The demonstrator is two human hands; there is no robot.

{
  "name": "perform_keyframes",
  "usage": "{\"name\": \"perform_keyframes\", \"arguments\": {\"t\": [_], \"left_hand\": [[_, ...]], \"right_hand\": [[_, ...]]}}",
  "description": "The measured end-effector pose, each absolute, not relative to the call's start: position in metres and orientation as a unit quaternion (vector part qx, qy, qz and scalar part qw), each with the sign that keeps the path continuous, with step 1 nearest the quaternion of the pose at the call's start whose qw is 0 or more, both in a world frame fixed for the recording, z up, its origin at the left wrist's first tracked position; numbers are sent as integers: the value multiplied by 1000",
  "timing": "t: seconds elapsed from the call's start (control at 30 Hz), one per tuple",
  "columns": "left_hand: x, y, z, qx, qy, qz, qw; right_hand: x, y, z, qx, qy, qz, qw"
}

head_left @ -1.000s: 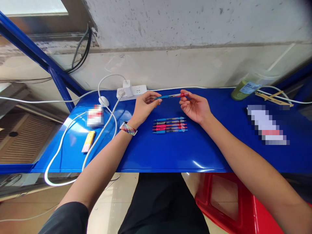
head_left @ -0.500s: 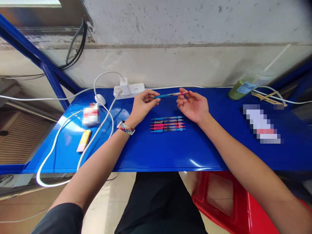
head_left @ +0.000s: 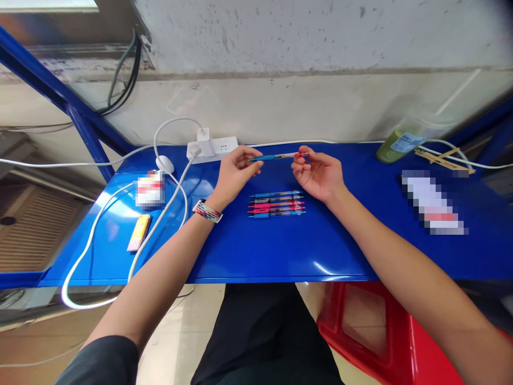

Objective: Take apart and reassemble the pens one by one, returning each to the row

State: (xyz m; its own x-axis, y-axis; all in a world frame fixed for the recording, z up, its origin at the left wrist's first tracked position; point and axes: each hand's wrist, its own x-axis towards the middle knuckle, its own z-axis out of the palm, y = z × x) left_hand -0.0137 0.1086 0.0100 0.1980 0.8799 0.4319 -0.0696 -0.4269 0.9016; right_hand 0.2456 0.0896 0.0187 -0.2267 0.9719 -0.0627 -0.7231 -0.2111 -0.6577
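Observation:
A pen (head_left: 282,155) with a blue grip, a clear barrel and a red end is held level above the table between both hands. My left hand (head_left: 240,168) pinches its blue tip end between thumb and fingers. At the red end, my right hand (head_left: 318,174) grips it with thumb and fingertips, palm turned partly up. Below the hands, several pens lie side by side in a row: a blue pen (head_left: 276,194) at the back, a black one (head_left: 276,200), a red one (head_left: 276,206), and another blue pen (head_left: 276,214) in front.
On the blue table (head_left: 240,256), a white power strip (head_left: 224,144) stands by the wall, with white cables looping left. Also there are a yellow packet (head_left: 139,232), a white mouse-like object (head_left: 164,164), a green drink cup (head_left: 395,144) and a blurred-out item (head_left: 435,203). A red stool (head_left: 396,331) is below.
The pen's blue tip reaches slightly further left into my left hand, and my right fingers have closed more around the red end. The row of pens has stayed in place.

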Motion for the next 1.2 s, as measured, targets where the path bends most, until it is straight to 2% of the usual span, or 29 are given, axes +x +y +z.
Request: {"name": "perform_keyframes", "arguments": {"t": [0.7, 1.2], "left_hand": [[-13, 107, 13, 636, 325, 552, 430], [-13, 106, 13, 640, 327, 546, 431]], "right_hand": [[246, 90, 13, -255, -307, 713, 576], [239, 85, 21, -257, -255, 729, 581]]}}
